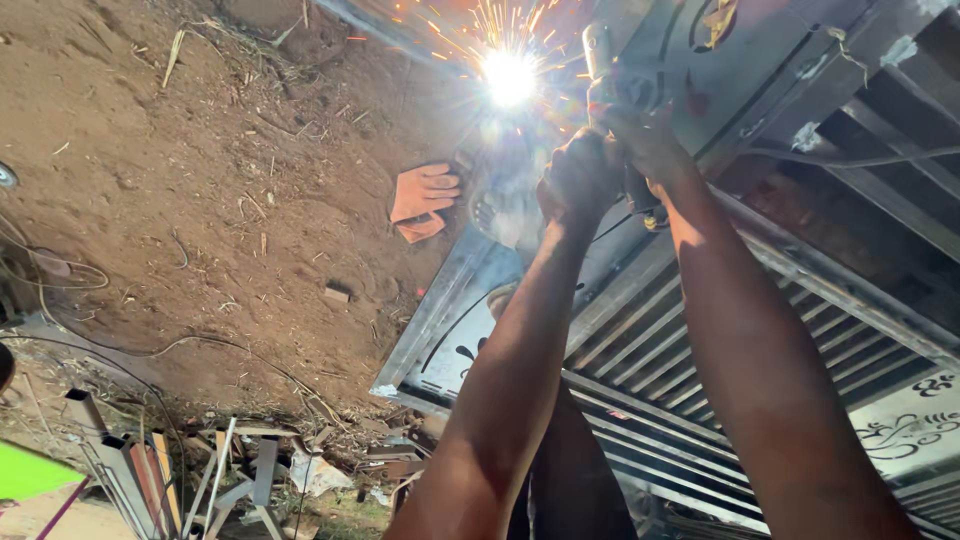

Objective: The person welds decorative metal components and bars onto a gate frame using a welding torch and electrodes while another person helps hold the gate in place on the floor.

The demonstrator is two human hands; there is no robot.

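Grinding tool, grey, metal-bodied and hand-held (600,60), gripped near the top of the view, just right of a white burst of sparks (510,75). Clenched around its body with the left hand (580,180), fingers wrapped fully closed; clamped from the other side with the right hand (645,135), fingers likewise curled tight on it, though partly lost in glare. Worked against the edge of a large grey steel gate of slatted bars and sheet panels (700,360), laid over brown dirt ground (200,200). Judged stiff, fairly heavy and prone to kick and vibrate; best taken by the body and rear grip with both hands, well clear of the sparking end, likely hot and sharp there. Gate itself judged rigid and too heavy to shift one-handed. Seen lying on the dirt just beside the gate's corner: an orange work glove (425,200). Heaped at lower left, well apart: cut lengths of steel tube and scrap (200,470).
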